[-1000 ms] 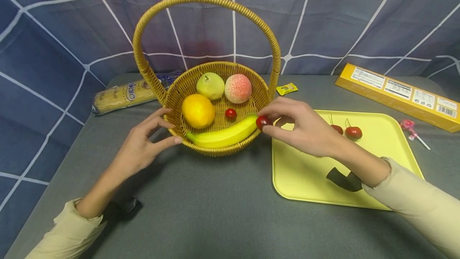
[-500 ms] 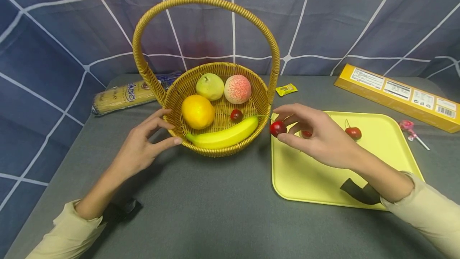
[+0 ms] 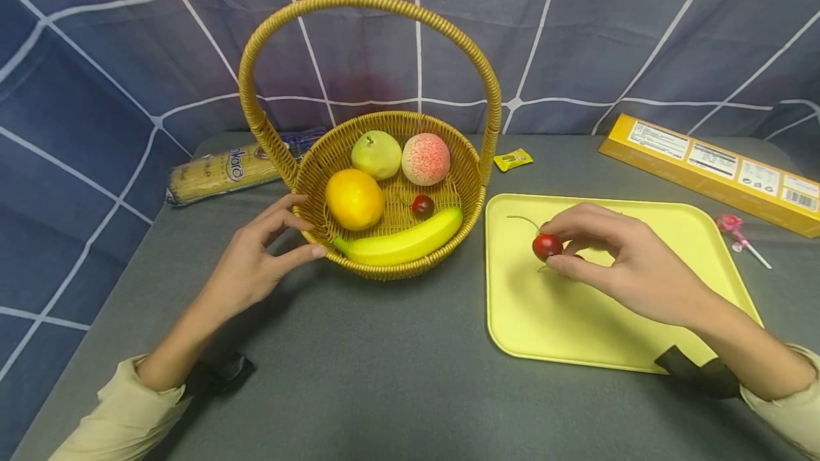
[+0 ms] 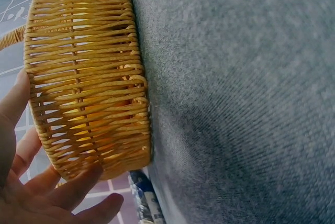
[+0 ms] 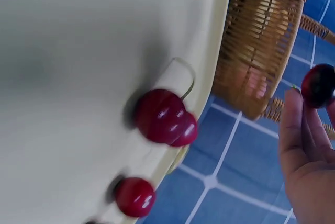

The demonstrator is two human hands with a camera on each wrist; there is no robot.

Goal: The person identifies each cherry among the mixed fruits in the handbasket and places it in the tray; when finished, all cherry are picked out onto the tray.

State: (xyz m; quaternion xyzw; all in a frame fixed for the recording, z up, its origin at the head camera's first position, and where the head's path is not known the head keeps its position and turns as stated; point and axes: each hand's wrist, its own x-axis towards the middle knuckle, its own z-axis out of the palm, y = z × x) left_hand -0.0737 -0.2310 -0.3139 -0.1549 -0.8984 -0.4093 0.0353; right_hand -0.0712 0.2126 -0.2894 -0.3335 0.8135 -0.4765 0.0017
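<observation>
A wicker basket (image 3: 470,176) with a tall handle holds an orange (image 3: 354,198), a pear (image 3: 376,154), a peach (image 3: 426,159), a banana (image 3: 400,240) and one cherry (image 3: 422,205). My left hand (image 3: 275,240) rests against the basket's left rim with relaxed fingers; the left wrist view shows those fingers (image 4: 47,198) beside the basket wall (image 4: 86,77). My right hand (image 3: 596,247) hovers over the yellow tray (image 3: 576,333) and pinches a red cherry (image 3: 546,245) with its stem. In the right wrist view that cherry (image 5: 318,85) sits at the fingertips (image 5: 301,145), above more cherries (image 5: 165,116) on the tray (image 5: 78,77).
A spaghetti packet (image 3: 224,169) lies behind the basket at the left. A small yellow sachet (image 3: 512,159), a long yellow box (image 3: 711,162) and a pink lollipop (image 3: 733,230) lie at the back right. Grey cloth (image 3: 384,361) covers the table; a blue grid sheet hangs behind.
My right hand has carried the cherry from the basket's right rim to the right and down over the tray. The left hand has stayed at the basket.
</observation>
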